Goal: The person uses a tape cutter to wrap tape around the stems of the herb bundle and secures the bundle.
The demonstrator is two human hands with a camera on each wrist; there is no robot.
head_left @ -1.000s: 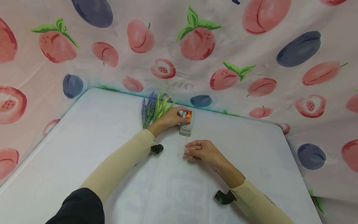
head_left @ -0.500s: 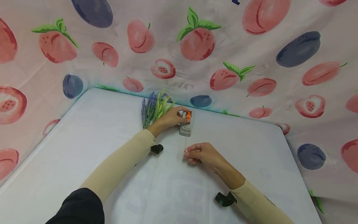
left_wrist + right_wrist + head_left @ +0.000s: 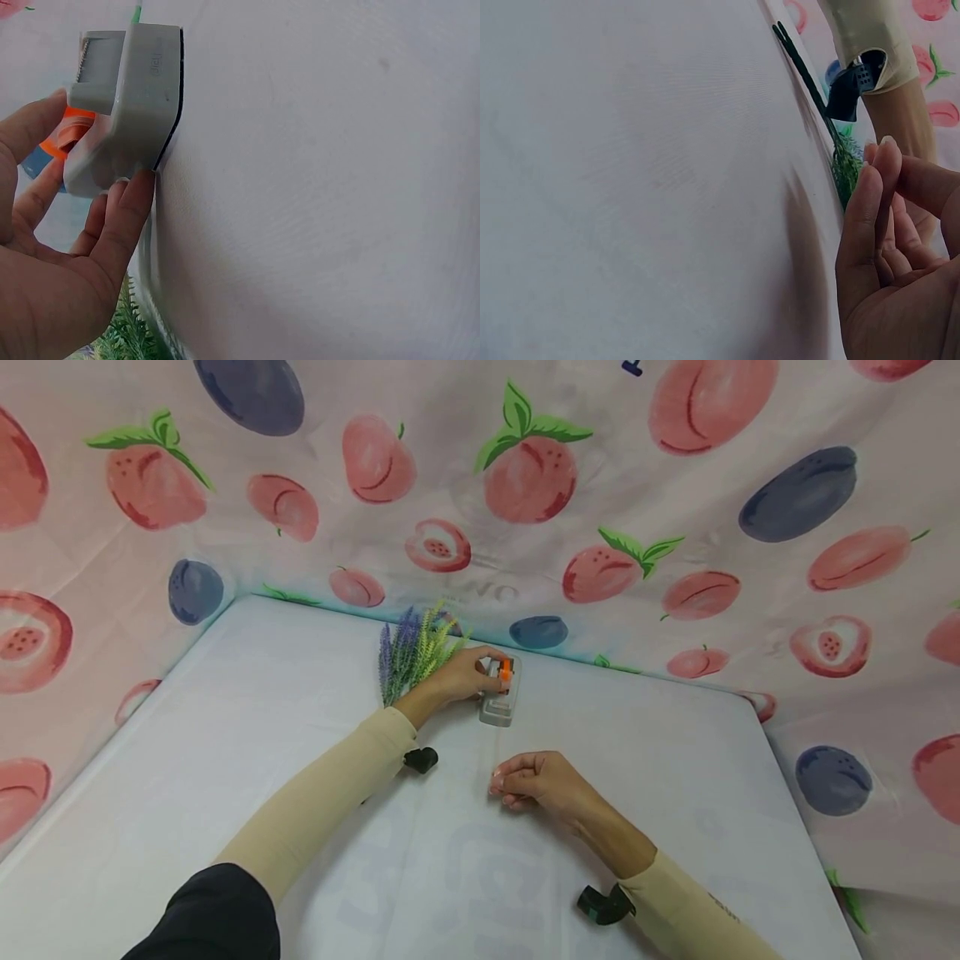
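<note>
A grey tape dispenser (image 3: 497, 712) with an orange core stands towards the back of the white table. My left hand (image 3: 457, 675) grips it from the left. In the left wrist view, the thumb lies by the orange core (image 3: 75, 120) and the other fingers hold the grey body (image 3: 146, 97) from the side, with the toothed cutting edge visible. Nearer to me, my right hand (image 3: 551, 785) pinches with thumb and fingertips. A very faint strip of clear tape (image 3: 492, 750) seems to run from the dispenser to those fingertips; it is barely visible.
Artificial flowers (image 3: 408, 652), purple and yellow-green, lie just left of and partly behind my left hand. The white table (image 3: 660, 760) ends at a fruit-printed cloth (image 3: 480, 552) behind. Black camera mounts (image 3: 605, 904) hang at both wrists.
My right hand has moved slowly towards me, away from the dispenser, with its fingertips still pinched. My left hand and the tape dispenser have stayed in place.
</note>
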